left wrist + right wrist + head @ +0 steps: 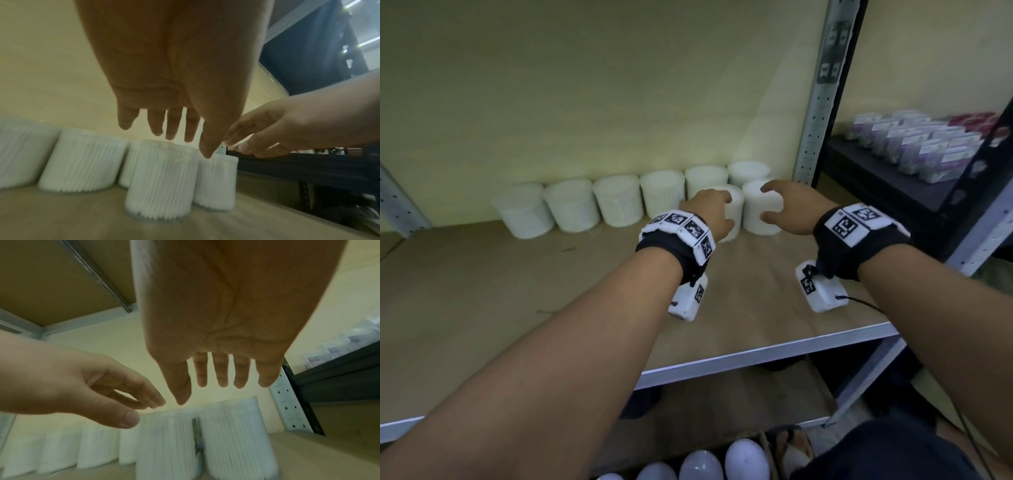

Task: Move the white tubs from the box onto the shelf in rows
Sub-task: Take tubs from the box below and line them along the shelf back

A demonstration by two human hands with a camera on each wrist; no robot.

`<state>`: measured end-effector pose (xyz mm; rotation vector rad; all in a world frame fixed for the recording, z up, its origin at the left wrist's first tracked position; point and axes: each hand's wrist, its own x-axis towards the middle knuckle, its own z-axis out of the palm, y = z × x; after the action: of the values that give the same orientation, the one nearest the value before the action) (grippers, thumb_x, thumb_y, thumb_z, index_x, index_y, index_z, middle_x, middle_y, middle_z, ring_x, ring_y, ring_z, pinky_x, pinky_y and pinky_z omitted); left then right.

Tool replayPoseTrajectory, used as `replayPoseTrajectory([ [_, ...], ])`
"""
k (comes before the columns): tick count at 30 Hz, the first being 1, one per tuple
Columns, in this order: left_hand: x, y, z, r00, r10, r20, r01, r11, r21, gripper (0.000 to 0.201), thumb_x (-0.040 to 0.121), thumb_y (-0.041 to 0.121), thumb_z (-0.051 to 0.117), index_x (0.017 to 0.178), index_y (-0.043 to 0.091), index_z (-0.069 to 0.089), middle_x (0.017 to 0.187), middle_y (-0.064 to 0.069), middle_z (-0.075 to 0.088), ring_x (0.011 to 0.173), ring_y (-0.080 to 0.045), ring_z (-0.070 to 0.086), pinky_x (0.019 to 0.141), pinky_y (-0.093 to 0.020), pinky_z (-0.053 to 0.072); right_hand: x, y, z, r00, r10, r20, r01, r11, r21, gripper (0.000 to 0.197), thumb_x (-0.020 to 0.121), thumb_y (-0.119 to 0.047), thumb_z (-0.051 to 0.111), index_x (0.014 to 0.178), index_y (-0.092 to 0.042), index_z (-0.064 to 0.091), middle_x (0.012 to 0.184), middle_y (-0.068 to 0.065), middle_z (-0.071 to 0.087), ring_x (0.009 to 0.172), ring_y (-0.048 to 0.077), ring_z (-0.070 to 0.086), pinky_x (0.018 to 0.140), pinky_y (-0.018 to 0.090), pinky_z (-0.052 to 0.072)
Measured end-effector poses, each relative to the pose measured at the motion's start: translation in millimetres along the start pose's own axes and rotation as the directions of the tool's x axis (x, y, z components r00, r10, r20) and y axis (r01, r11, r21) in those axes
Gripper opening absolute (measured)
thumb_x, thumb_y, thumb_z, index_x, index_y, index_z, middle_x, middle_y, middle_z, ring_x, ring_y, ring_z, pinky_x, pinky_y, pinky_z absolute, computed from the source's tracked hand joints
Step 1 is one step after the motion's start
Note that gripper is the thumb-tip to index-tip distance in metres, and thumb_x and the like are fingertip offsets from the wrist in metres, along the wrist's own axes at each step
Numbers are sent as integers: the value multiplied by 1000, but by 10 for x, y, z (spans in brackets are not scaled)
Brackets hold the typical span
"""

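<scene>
Several white tubs [571, 205] stand in a row along the back wall of the wooden shelf [517, 291]. Two more tubs stand in front of that row at its right end: one [737, 209] by my left hand [717, 211], the other [755, 214] by my right hand [780, 202]. In the left wrist view my left hand [174, 129] hovers just above its tub [162, 178] with fingers straight and spread. The right wrist view shows my right hand [216, 382] likewise open above its tub [232, 434]. Neither hand grips anything.
A perforated metal post [815, 113] bounds the shelf on the right, close to my right hand. Beyond it a dark shelf [876, 178] carries small packaged boxes. More white tubs [702, 464] lie in a box below the shelf's front edge [722, 359].
</scene>
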<state>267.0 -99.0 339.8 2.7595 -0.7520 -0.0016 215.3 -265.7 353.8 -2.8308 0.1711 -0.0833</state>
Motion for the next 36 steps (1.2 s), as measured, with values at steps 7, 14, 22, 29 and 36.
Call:
replayPoseTrajectory([
  [7,-717,73,7,1000,19,-21,-22,994,-110,53,87,31,57,136,14,45,137,-9,48,123,-27,50,100,-39,46,-706,2,84,996,21,-90,-11,993,114,34,87,-28,61,120,-18,61,117,5,63,109,21,60,95,31,48],
  [14,-1548,134,122,998,37,-47,-45,982,-184,51,87,37,57,133,18,48,137,-3,49,128,-22,45,103,-44,43,-1452,-102,370,995,34,-92,-23,993,114,27,87,-26,61,113,-21,63,105,0,64,100,18,57,85,26,43],
  [22,-2245,140,384,996,46,-74,-64,965,-254,40,87,35,60,122,16,55,125,-1,54,116,-19,52,98,-34,45,-2089,-229,886,990,13,-143,10,987,161,17,84,-20,58,100,-18,63,92,0,61,87,20,57,83,33,50],
  [29,-2540,18,1001,993,37,112,-4,959,-285,40,84,31,63,119,15,55,119,-4,54,112,-20,52,96,-32,45,-2385,-218,1549,999,47,4,-46,976,212,16,83,-16,62,98,-12,63,99,6,60,93,22,59,85,38,52],
  [36,-2532,-282,1798,888,-87,452,166,976,-138,60,82,35,68,132,11,46,133,-11,49,124,-27,49,102,-38,45,-2473,37,2354,895,234,379,-249,968,-9,35,88,-20,56,120,-6,56,119,17,59,109,33,58,86,35,49],
])
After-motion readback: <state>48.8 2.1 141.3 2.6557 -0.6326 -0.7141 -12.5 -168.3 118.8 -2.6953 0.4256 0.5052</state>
